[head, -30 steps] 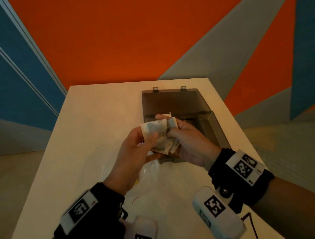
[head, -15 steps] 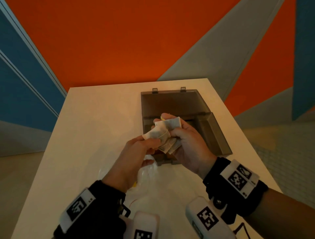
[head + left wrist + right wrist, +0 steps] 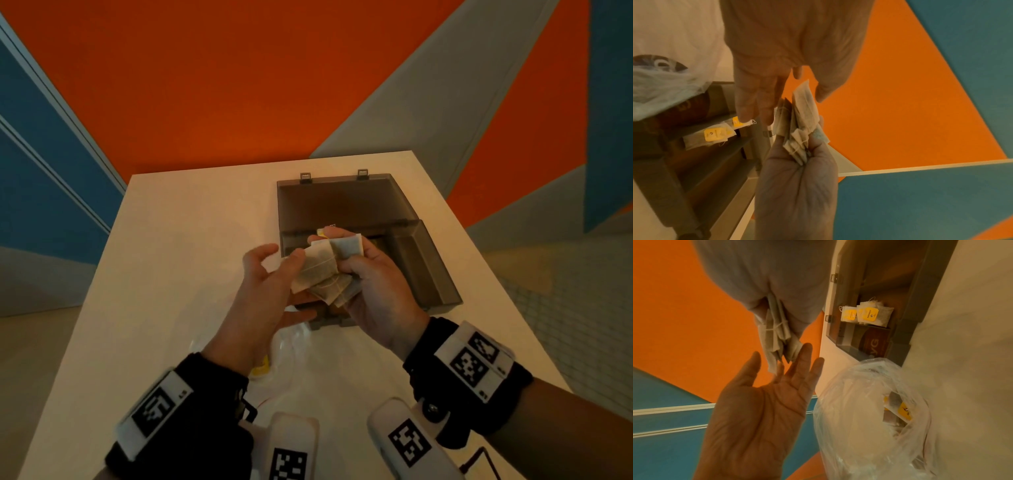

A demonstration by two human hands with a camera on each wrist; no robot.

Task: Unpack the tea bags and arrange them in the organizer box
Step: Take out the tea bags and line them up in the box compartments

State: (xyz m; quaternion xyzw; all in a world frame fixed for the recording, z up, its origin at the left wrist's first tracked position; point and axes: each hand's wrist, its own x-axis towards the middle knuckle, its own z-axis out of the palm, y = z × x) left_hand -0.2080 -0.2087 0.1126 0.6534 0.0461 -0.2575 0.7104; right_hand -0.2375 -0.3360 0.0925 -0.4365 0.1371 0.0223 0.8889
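My right hand [image 3: 356,274] grips a fanned bundle of tea bags [image 3: 325,270] with strings, held above the front of the grey organizer box [image 3: 442,284], whose lid [image 3: 342,202] lies folded back. My left hand [image 3: 274,263] is beside the bundle, fingers straight and spread, fingertips [image 3: 806,348] close to the bags' lower corners. The right wrist view shows the left palm [image 3: 764,402] holding nothing. Tea bags with yellow tags [image 3: 867,314] lie in one compartment of the box, also seen as tagged tea bags [image 3: 713,136] from the left wrist.
A clear plastic bag [image 3: 863,426] lies on the white table [image 3: 191,257] in front of the box, with tagged tea bags [image 3: 898,407] inside. A brown packet [image 3: 873,340] stands in the box's near compartment. The table's edges fall away on both sides.
My left hand, which pinched the bundle together with the right, has let go and spread its fingers. The right hand keeps the tea bags over the box.
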